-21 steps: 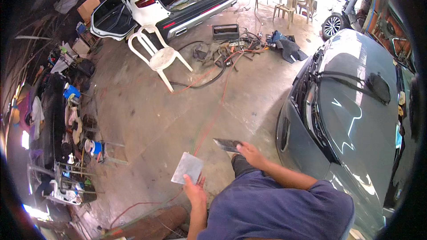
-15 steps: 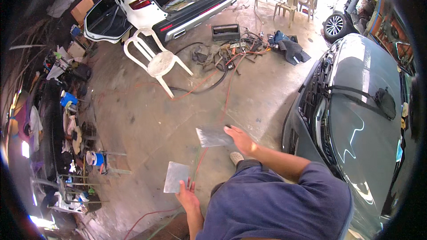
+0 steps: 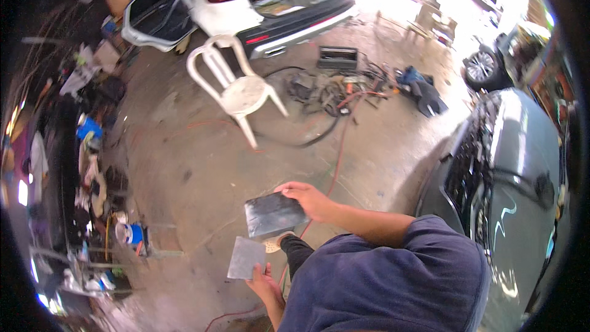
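Down at six o'clock in my view, I am watching the left hand (image 3: 264,280) pinching the near edge of a pale grey flat sheet (image 3: 246,257), fingers closed on its lower right corner. Just above it, toward twelve o'clock, the right hand (image 3: 310,200) is gripping a darker, shinier sheet (image 3: 273,215) by its right edge, thumb on top, fingers curled under. Both sheets are staying flat with no sag, so I am judging them stiff, thin and light, probably metal or hard plastic; edges may be sharp and the glossy face slippery, so an edge pinch well in from the corner seems safest. A white plastic chair (image 3: 236,89) is standing at eleven o'clock, a grey car (image 3: 516,172) at three o'clock.
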The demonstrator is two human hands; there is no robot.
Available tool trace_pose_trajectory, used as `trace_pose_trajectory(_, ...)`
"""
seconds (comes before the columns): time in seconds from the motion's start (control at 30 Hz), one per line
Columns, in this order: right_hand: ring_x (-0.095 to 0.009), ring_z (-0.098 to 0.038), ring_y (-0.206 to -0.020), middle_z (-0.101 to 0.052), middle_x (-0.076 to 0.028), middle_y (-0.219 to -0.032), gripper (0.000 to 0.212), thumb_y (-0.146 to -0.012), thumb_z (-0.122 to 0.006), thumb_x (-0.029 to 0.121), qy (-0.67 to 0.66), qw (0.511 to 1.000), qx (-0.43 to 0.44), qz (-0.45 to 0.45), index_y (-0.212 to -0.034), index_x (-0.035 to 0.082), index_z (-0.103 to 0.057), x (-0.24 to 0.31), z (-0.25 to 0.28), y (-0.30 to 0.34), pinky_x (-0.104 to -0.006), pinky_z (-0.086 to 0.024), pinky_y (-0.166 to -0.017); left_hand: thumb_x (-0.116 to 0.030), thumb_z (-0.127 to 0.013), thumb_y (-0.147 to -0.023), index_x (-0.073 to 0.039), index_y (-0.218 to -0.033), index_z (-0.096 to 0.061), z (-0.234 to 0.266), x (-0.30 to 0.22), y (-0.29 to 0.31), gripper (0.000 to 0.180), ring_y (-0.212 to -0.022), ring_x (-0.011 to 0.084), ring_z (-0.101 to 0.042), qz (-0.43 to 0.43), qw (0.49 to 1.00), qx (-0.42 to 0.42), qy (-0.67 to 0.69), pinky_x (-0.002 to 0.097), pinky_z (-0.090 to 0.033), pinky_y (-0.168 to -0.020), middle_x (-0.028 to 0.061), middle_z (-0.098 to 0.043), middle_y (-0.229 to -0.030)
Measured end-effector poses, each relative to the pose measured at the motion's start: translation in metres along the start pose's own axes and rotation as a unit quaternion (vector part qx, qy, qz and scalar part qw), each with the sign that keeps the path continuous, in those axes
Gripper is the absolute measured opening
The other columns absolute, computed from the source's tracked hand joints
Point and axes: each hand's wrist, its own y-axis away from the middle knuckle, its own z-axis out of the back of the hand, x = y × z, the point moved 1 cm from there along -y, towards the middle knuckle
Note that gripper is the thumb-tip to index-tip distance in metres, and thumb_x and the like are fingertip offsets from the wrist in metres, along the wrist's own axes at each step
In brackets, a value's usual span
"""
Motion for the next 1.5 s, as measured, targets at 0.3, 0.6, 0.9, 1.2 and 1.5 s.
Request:
trace_pose_trajectory(0.3,-0.024,-0.065,-0.109,-0.065,-0.008,-0.119,0.041,-0.086,-0.060,0.002,-0.026,0.995,0.083,-0.057,-0.126,0.005,-0.054,0.015,-0.178,-0.227,-0.0417,-0.053,-0.096,-0.009,-0.067,-0.091,-0.007,-0.136,-0.043,0.001,-0.188,-0.241,0.051,-0.116,0.0235,-0.057,-0.078,0.997,-0.005,0.014,0.0420,-0.056,-0.086,0.0082,-0.055,-0.130)
trace_pose_trajectory(0.6,-0.023,-0.066,-0.111,-0.066,-0.009,-0.122,0.032,-0.097,-0.058,0.015,-0.058,0.976,0.114,-0.175,-0.127,0.004,-0.056,-0.081,-0.331,-0.398,-0.0435,-0.052,-0.100,-0.008,-0.064,-0.092,-0.007,-0.134,-0.045,0.062,-0.305,-0.364,0.046,-0.112,0.0224,-0.061,-0.137,0.981,-0.129,0.037,0.0387,-0.056,-0.085,0.0072,-0.058,-0.126)
trace_pose_trajectory(0.9,-0.020,-0.064,-0.110,-0.065,-0.006,-0.119,0.030,-0.098,-0.058,0.014,0.012,0.952,0.208,-0.223,-0.125,0.005,-0.057,-0.112,-0.472,-0.587,-0.0400,-0.051,-0.098,-0.011,-0.063,-0.093,-0.008,-0.134,-0.047,0.080,-0.372,-0.466,0.044,-0.112,0.0228,-0.061,-0.171,0.958,-0.199,0.112,0.0406,-0.054,-0.088,0.0068,-0.059,-0.124)
trace_pose_trajectory(1.2,-0.019,-0.064,-0.107,-0.065,-0.005,-0.116,0.029,-0.097,-0.061,0.017,0.063,0.908,0.291,-0.293,-0.123,0.006,-0.058,-0.128,-0.605,-0.764,-0.0406,-0.055,-0.088,-0.014,-0.063,-0.096,-0.004,-0.127,-0.051,0.068,-0.473,-0.583,0.035,-0.109,0.0238,-0.063,-0.212,0.894,-0.326,0.222,0.0439,-0.055,-0.088,0.0112,-0.061,-0.121)
trace_pose_trajectory(1.5,-0.017,-0.066,-0.102,-0.067,-0.005,-0.115,0.028,-0.097,-0.063,0.021,0.122,0.779,0.443,-0.426,-0.120,0.007,-0.060,-0.225,-0.752,-0.747,-0.0349,-0.055,-0.082,-0.016,-0.060,-0.099,-0.002,-0.129,-0.050,0.108,-0.499,-0.641,0.035,-0.110,0.0260,-0.064,-0.222,0.891,-0.330,0.217,0.0442,-0.055,-0.089,0.0114,-0.063,-0.124)
